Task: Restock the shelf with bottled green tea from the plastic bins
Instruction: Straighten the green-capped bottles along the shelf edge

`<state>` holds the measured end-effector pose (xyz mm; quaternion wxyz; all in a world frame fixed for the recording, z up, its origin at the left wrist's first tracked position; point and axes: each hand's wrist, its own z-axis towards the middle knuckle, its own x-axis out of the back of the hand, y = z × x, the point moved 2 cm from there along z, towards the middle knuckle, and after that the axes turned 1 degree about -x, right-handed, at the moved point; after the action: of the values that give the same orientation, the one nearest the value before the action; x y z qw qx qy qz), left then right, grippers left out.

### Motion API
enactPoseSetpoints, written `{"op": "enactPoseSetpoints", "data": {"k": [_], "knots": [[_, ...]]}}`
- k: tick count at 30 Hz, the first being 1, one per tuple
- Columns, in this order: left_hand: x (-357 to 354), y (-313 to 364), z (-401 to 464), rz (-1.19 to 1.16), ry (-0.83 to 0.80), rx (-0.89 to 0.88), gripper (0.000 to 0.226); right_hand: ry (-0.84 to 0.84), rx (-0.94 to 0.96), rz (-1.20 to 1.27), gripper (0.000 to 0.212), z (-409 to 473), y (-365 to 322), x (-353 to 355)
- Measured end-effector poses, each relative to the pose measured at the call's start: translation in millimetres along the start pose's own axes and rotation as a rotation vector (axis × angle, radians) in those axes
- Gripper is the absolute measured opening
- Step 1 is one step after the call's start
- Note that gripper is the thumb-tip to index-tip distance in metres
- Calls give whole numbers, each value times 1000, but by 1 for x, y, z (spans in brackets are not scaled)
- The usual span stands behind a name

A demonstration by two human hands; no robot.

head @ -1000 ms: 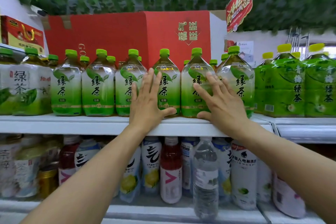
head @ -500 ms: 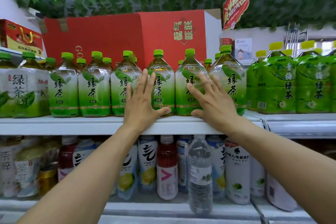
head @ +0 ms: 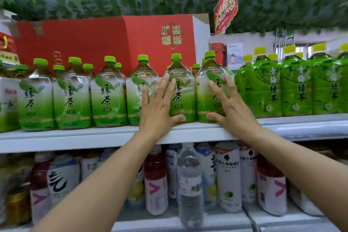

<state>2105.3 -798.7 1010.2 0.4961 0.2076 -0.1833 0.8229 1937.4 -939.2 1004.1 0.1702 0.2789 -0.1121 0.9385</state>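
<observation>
A row of green tea bottles (head: 109, 92) stands upright along the front of the white shelf (head: 75, 137). The left hand (head: 158, 107) lies flat, fingers straight, against two neighbouring bottles near the row's right end. The right hand (head: 229, 105), fingers likewise spread, presses the rightmost bottle (head: 209, 88), gripping nothing.

Two bare forearms and two bare hands filled the view.

The left hand (head: 157, 108) and the right hand (head: 232, 109) were both uncovered, with no glove, ring, watch or band showing on fingers or wrists. No sleeve edge came into the picture on either arm; each forearm ran bare from the wrist to the bottom of the frame. Fingernails looked short and unpainted, as far as the soft focus let anyone tell.
</observation>
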Motion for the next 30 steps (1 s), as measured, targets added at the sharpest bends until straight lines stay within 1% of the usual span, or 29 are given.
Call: {"op": "enactPoseSetpoints", "data": {"k": [7, 11, 17, 21, 24, 26, 27, 28, 30], "knots": [[3, -2, 1, -49, -10, -21, 116, -18, 7, 8, 93, 6, 2, -3], [6, -6, 1, -15, 3, -54, 117, -36, -1, 7, 92, 6, 1, -2], [12, -5, 4, 92, -3, -54, 114, -3, 6, -43, 91, 11, 0, 2], [15, -6, 6, 109, -8, -68, 116, 4, 9, -50, 90, 10, -2, 4], [16, -11, 4, 88, 17, -93, 115, -12, 2, -43, 90, 9, -4, 2], [14, -14, 2, 53, 39, -106, 113, 18, 6, 71, 94, 11, -3, 1], [12, -16, 0, 42, 45, -107, 112, 44, -33, 192, 96, 13, 0, 1], [10, -17, -1, 37, 47, -106, 111, 55, -121, 347, 98, 16, 3, 1], [7, -19, -1, 23, 54, -102, 106, -31, -345, 625, 99, 22, 10, -5]]}}
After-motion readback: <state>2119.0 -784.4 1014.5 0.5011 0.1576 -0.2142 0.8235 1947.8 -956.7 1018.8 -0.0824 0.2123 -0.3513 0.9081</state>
